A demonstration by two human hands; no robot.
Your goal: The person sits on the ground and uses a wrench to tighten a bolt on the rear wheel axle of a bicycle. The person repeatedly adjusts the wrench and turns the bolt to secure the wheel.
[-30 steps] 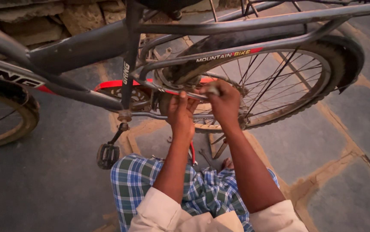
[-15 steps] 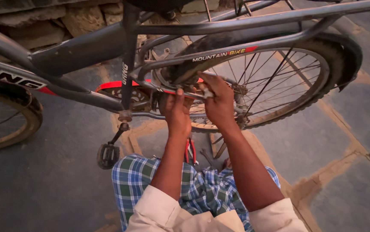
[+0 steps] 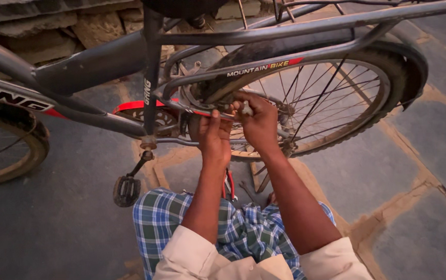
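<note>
- Both hands are held at the chain guard [image 3: 130, 106], just ahead of the rear wheel [image 3: 332, 103].
- Left hand [image 3: 213, 136]: fingers curled onto the guard's rear end; grip taken as closed.
- Right hand [image 3: 258, 120]: a small pale part [image 3: 246, 108] is pinched at the fingertips, above the guard's rear end.
- Step judged: fitting at the guard's rear mount.
- Pedal [image 3: 126, 190] hangs below the guard.

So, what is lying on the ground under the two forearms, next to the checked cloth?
Between the forearms, on the stone floor, lie a red-handled tool and a spanner beside the checked cloth. The left forearm covers most of the tool, so its kind is unclear.
</note>
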